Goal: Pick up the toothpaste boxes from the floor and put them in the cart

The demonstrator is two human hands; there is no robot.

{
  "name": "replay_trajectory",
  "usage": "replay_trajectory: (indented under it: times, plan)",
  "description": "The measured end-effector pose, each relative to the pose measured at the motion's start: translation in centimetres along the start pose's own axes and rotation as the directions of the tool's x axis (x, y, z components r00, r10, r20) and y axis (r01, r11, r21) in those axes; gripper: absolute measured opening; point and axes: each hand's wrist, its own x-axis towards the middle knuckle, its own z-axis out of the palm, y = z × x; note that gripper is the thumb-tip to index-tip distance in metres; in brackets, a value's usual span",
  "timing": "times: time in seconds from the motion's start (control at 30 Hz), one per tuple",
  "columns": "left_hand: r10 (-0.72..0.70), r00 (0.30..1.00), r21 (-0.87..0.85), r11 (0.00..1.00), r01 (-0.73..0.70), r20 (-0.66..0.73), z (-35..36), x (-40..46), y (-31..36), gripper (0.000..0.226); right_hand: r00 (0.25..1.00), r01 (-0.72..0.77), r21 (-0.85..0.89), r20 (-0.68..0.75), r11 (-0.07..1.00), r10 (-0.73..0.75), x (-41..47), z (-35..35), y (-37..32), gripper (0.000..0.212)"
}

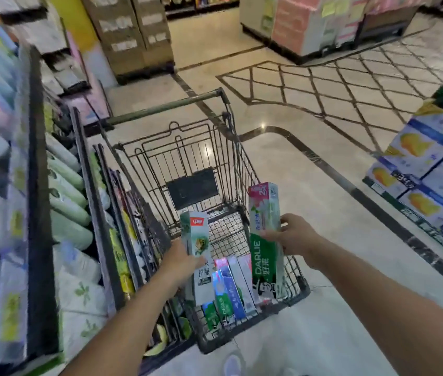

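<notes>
A black wire shopping cart [300,290] stands in front of me. My left hand [181,263] grips a tall white-and-green toothpaste box [195,233] upright over the cart's left side. My right hand [293,234] holds a long green Darlie toothpaste box [265,240] with a pink top, upright at the cart's right side, its lower end inside the basket. Several more toothpaste boxes [231,289] lie leaning in the cart's near end, between my two hands.
A shelf unit [38,185] full of bottles and packs runs close along the cart's left side. Stacked blue-and-white cartons [432,169] stand on the right. Polished tile floor [337,213] stretches ahead and to the right. A display stand [310,25] is far ahead.
</notes>
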Motion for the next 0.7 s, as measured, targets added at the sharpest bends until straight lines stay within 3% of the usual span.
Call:
replay_trajectory:
  times: [0.23, 0.43, 0.5, 0.6, 0.7]
  plan:
    - [-0.191, 0.981, 0.009, 0.982, 0.191, -0.037, 3.5, 5.8, -2.6, 0.02, 0.985, -0.121, -0.263, 0.086, 0.957, 0.149, 13.5, 3.0, 6.4, 0.039]
    - [-0.356, 0.933, -0.051, 0.934, 0.354, -0.05, 8.2, 11.9, -6.0, 0.047, 0.948, -0.217, -0.445, 0.116, 0.869, 0.297, 21.6, 6.8, 14.7, 0.027]
    - [-0.384, 0.922, -0.08, 0.921, 0.38, -0.043, 10.0, 13.5, -7.3, 0.046, 0.936, -0.205, -0.513, 0.144, 0.834, 0.32, 23.2, 8.4, 17.2, 0.027]
    - [-0.415, 0.908, -0.116, 0.906, 0.407, -0.055, 11.9, 15.2, -9.5, 0.028, 0.914, -0.219, -0.557, 0.171, 0.801, 0.369, 24.5, 10.4, 20.3, 0.021]
    - [-0.42, 0.907, -0.123, 0.902, 0.413, -0.034, 13.1, 16.0, -10.6, 0.044, 0.906, -0.207, -0.614, 0.172, 0.761, 0.386, 25.1, 11.7, 22.4, 0.021]
